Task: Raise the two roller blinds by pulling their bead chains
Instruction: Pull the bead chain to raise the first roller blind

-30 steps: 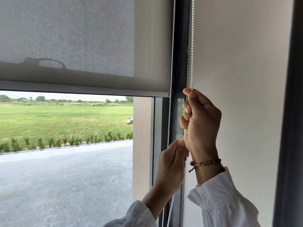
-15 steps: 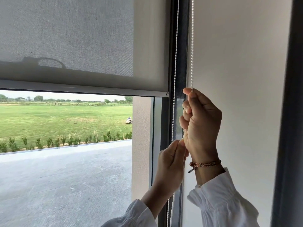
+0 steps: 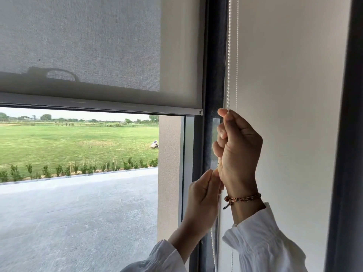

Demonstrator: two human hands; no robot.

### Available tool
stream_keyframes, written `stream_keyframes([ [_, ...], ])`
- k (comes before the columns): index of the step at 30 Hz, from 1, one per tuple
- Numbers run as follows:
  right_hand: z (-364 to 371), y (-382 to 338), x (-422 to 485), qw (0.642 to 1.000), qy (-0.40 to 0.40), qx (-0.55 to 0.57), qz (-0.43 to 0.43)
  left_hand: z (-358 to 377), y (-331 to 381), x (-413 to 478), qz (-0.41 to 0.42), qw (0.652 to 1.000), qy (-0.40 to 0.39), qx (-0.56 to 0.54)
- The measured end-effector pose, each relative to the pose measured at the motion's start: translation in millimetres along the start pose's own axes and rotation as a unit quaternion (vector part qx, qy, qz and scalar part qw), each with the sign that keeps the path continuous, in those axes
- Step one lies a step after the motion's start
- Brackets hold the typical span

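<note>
Head view, the only one. My right hand point(image 3: 238, 148) is closed in a fist around the bead chain point(image 3: 229, 55), thumb and forefinger pinching it where it enters the top of the fist. My left hand point(image 3: 204, 201) sits just below, touching the right at the heel, fingertips pinched shut; I judge they hold the same chain's lower run, though the contact itself is hidden behind the fingers. The chain runs up along the dark window frame point(image 3: 214, 55), beside the beige blind point(image 3: 290, 95), which hangs fully down. The grey mesh blind point(image 3: 82, 46) to the left is partly raised, its bottom bar point(image 3: 98, 104) above open glass showing lawn and paving.

Handling, as judgement: chain is light, limp, small smooth beads, likely to slip through a loose pinch. Best taken high on one run, with beads seated between the finger pads, and pulled straight down along the frame. A sideways tug could jump the chain off its sprocket. Blind fabric looks light; resistance should be modest.

Containers: none in view.
</note>
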State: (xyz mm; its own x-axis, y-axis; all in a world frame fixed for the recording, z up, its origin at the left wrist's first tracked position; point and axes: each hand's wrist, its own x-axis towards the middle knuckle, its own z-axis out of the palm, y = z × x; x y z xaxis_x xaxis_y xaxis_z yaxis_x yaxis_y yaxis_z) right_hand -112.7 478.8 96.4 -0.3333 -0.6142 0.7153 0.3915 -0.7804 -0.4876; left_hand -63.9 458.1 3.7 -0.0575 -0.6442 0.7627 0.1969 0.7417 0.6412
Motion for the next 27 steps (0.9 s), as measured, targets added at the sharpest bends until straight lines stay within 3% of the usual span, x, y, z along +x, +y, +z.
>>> stream_keyframes([
  [12,-6,28,25,0.998,0.016,-0.045,0.030,-9,-20,21,-0.013,1.000,-0.006,0.002],
  [18,-18,51,45,0.992,-0.010,-0.097,0.078,-11,-48,37,-0.069,0.997,-0.029,-0.006],
  [21,-21,68,55,0.980,-0.028,-0.175,0.092,-18,-67,46,-0.064,0.991,0.040,0.112],
  [27,-9,131,40,0.907,-0.022,-0.418,0.043,-82,-88,40,-0.104,0.925,0.136,0.340],
])
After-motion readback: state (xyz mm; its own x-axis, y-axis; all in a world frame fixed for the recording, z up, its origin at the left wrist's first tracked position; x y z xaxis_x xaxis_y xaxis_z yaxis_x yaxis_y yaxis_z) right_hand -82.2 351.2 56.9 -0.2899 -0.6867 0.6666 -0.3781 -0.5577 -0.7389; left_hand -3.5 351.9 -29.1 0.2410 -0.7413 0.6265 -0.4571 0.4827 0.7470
